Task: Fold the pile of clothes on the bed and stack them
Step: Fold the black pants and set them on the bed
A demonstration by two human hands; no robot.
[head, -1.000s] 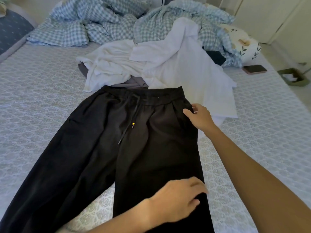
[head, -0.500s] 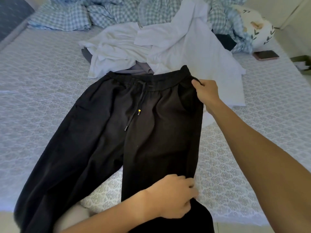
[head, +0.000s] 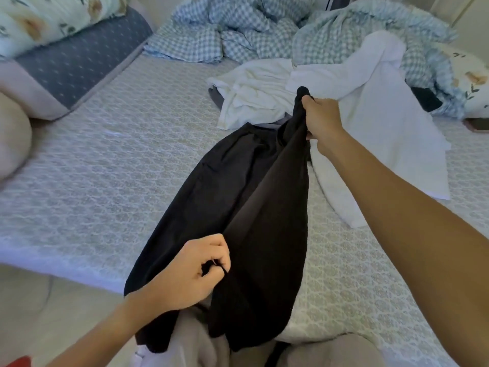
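Black trousers (head: 246, 197) lifted over the bed (head: 111, 160)

Right hand (head: 321, 123) clenches the bunched waistband; left hand (head: 189, 274) pinches a leg's edge. White clothes (head: 344, 115) lie piled just beyond.

no readable text, no labels, no brands, no numbers

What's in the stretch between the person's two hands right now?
In the head view, only the black trousers span it: the right hand grips the waist end, the left hand pinches a leg lower down.
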